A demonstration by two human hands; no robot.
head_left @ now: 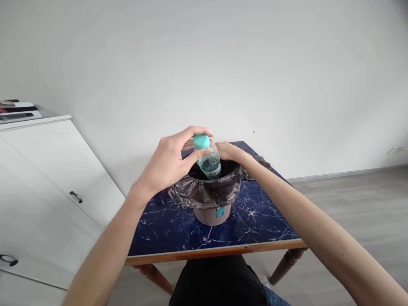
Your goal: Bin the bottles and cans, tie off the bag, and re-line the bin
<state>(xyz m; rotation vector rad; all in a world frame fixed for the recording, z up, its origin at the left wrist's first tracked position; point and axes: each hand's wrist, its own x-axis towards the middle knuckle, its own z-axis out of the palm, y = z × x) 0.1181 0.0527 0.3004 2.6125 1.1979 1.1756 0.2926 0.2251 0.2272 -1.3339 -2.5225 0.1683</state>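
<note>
Left hand (170, 157): thumb on the near side and fingers on the far side, closed around the bottle's upper part just under its cap.
Bottle (208, 163): in the left fingers' hold, tilted, its lower end in the mouth of the bag; clear, rounded, blue-green toward the base.
Cap (201, 141): mint green, round, smooth, on the bottle between left thumb and forefinger.
Bottle label (213, 173): pale band with dark characters below the left thumb, too small to read.
Right hand (227, 151): just right of the bottle, reaching over the bag's opening; the bottle hides its fingertips, so how far they are open and what they hold cannot be told.
Bag (212, 193): thin, crinkled black plastic below both hands, folded over the bin's rim and hiding its upper wall; one end spreads beyond the right wrist.
Bin (208, 216): round, dull pinkish, under the fingers.
Sticker (220, 211): teal, on the bin's near side, its print unreadable.
Table (261, 216): beneath the bin, glossy blue marble pattern, wooden edge.
Wall (223, 63): plain pale surface beyond the fingers.
Cabinet (41, 191): white, left of the left hand, with dark curved handles.
Floor (350, 204): grey, wood-grained, right of the right forearm.
</note>
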